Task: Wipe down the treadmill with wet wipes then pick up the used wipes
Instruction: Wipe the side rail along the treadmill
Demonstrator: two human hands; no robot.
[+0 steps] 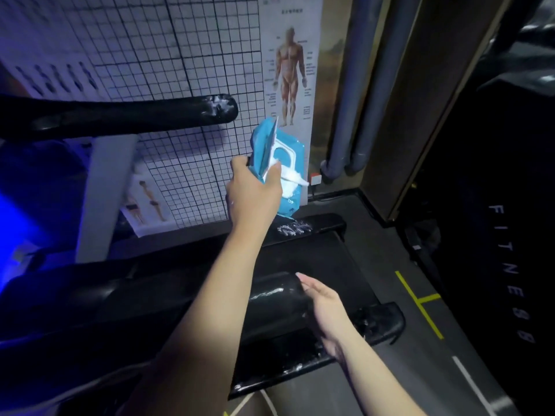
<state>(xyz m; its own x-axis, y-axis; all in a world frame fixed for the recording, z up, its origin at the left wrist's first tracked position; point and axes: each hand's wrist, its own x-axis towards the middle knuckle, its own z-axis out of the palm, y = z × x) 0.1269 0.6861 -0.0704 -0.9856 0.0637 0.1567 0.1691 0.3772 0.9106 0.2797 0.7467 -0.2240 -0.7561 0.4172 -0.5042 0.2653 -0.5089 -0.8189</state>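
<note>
My left hand (pixel 253 195) grips a blue pack of wet wipes (pixel 280 159), held up in the air over the treadmill. The pack's lid flap stands open and a white wipe (pixel 292 177) sticks out of the opening. My right hand (pixel 326 307) rests with straight fingers against the end of the near black handrail (pixel 270 298). The far handrail (pixel 120 115) crosses the upper left, with white smears near its tip. The treadmill belt (pixel 324 259) lies below, between the two black side rails.
A grid-pattern wall panel (pixel 168 55) and a muscle anatomy poster (pixel 289 76) stand behind the treadmill. Grey pipes (pixel 354 85) run down the corner. A second dark machine marked FITNESS (pixel 510 271) stands at the right. Yellow tape lines (pixel 420 301) mark the floor.
</note>
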